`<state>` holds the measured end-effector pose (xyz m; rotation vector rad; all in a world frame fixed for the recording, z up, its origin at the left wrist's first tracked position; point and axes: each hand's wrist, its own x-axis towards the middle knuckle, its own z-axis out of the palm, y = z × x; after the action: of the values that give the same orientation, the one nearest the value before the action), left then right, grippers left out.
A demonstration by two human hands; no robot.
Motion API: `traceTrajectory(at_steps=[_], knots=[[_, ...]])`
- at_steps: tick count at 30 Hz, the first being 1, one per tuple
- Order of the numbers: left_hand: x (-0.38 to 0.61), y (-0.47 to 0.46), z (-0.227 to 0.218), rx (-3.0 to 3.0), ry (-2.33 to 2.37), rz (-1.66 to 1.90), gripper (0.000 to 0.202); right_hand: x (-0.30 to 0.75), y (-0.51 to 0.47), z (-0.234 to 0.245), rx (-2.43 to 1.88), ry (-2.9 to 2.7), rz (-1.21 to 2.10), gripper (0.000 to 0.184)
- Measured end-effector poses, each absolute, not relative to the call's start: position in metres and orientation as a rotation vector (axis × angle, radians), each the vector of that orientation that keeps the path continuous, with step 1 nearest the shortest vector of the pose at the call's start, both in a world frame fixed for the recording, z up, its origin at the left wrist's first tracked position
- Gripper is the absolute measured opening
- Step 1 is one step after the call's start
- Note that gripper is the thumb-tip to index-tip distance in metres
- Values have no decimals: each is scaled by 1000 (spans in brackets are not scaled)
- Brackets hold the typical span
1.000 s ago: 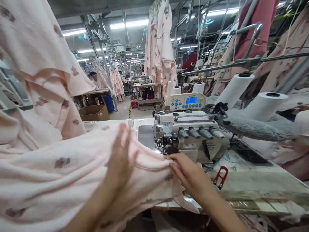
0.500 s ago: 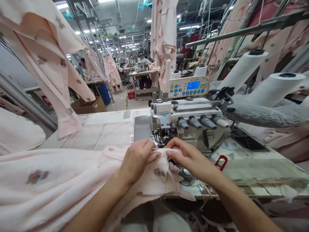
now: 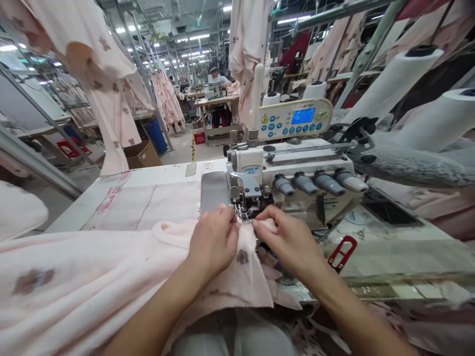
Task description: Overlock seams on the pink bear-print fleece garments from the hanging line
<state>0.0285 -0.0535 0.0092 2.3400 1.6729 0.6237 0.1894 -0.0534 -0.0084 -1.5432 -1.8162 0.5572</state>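
Note:
Pale pink fleece fabric with brown bear prints spreads across the table's left side and hangs over the front edge. My left hand is closed on the fabric's edge, just left of the presser foot. Opposite it, my right hand pinches the same fabric's edge between thumb and fingers, close in front of the needle area. Both hands are at the front of a white overlock sewing machine. The fabric edge between them lies at the presser foot; whether it is under the foot is hidden.
Large white thread cones stand at the right near grey fluffy material. A red-handled tool lies on the table right of my right arm. Pink garments hang at the left. Behind, a co-worker sits at another machine.
The fabric edge between my hands has shifted closer to the presser foot, and its front flap hangs flatter. My right fingers have closed tighter. The camera view has tilted and moved slightly.

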Motion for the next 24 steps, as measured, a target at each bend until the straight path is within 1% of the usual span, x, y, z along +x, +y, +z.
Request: traceTrajectory(at_steps=[11,19,22,23,24], knots=[[33,-53,2,2442,1673,752,12,184,-56,-26,-1419,-1916,86,11],[32,-47,1,2508,1749,752,12,174,-56,-34,-1471,-1906,-289,26],[25,-66,-3,2626,1710,957,11,178,-74,-36,-1393,-1847,-430,21],[23,-77,-9,2666,1661,1081,17,180,-81,-39,-1326,-1788,-466,20],[20,-89,-17,2691,1586,1209,25,181,-89,-44,-1258,-1720,-454,24]])
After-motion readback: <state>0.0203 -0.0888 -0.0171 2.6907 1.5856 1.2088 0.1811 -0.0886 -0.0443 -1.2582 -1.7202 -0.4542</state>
